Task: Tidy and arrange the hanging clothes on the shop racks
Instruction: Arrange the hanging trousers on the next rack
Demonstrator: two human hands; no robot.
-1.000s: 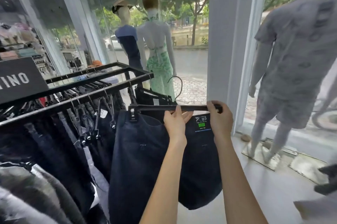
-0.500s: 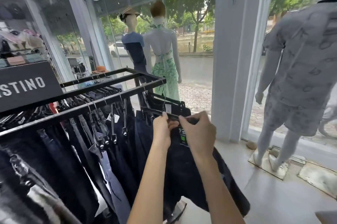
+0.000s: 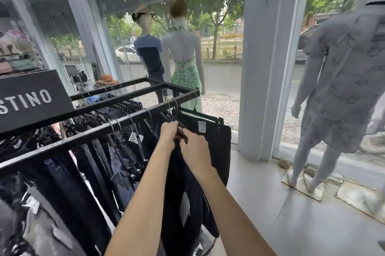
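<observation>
A black metal rack (image 3: 116,123) runs from the lower left to the middle, packed with several dark jeans on clip hangers. My left hand (image 3: 169,134) and my right hand (image 3: 194,147) meet at the top of a pair of dark navy shorts (image 3: 183,199), both gripping its hanger bar edge-on near the rack's right end. The bar is mostly hidden by my fingers. A second pair of black shorts (image 3: 214,141) hangs just behind on its own hanger, turned sideways to me.
A black sign (image 3: 31,99) with white letters stands on the rack at left. Two dressed mannequins (image 3: 166,62) stand behind the rack by the window glass. A white pillar (image 3: 262,64) and a grey-clad mannequin (image 3: 341,97) stand to the right on the pale floor.
The shorts' hanger has turned from facing me to edge-on and now sits among the hanging clothes at the rail. My right hand slid from the bar's far end to beside my left hand.
</observation>
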